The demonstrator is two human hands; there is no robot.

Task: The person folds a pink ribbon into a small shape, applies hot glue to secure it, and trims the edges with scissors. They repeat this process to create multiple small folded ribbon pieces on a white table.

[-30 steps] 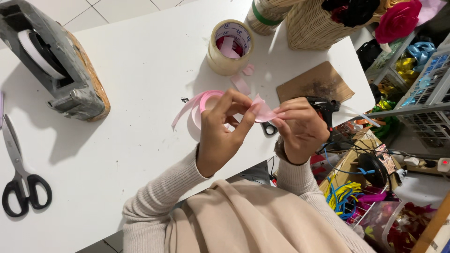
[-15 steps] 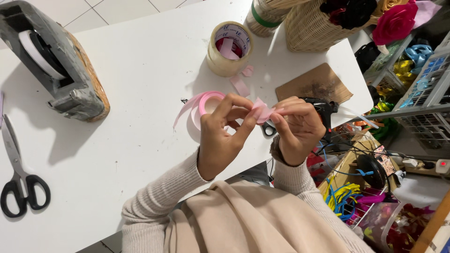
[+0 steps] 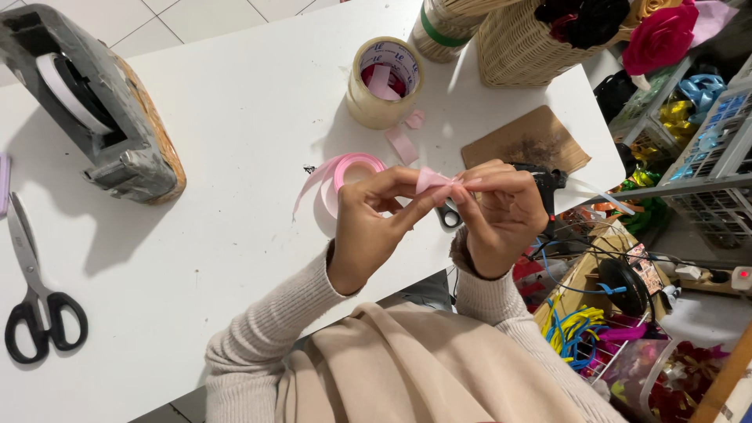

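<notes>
At the bottom of the frame the person's beige sleeves are rising toward the centre, where both hands are meeting over the white table (image 3: 235, 102). The left hand (image 3: 368, 227) is pinching one side of a small pink ribbon bow (image 3: 433, 180) between thumb and fingertips, and the right hand (image 3: 501, 211) is closing its fingers on the other side, so both are clamped on the same piece, held just above the table edge. Judging by its shape, the bow is already folded and gathered at the middle, though nothing yet appears to be binding it; the fixing seems to be what is left. Just behind the hands a pink ribbon roll (image 3: 348, 176) is lying flat with a loose tail trailing to the left, and a black glue gun (image 3: 544, 182) is peeking out to the right beside a brown cardboard sheet (image 3: 529, 141). One pair of large black-handled scissors (image 3: 35, 298) is lying at the lower left; a second, smaller pair is showing only a handle under the hands. Farther up, one roll of clear tape (image 3: 384, 78) is standing with pink scraps inside and two more scraps beside it. One grey tape dispenser (image 3: 94, 117) is sitting at the upper left, and one wicker basket (image 3: 533, 43) with fabric flowers is occupying the upper right.
</notes>
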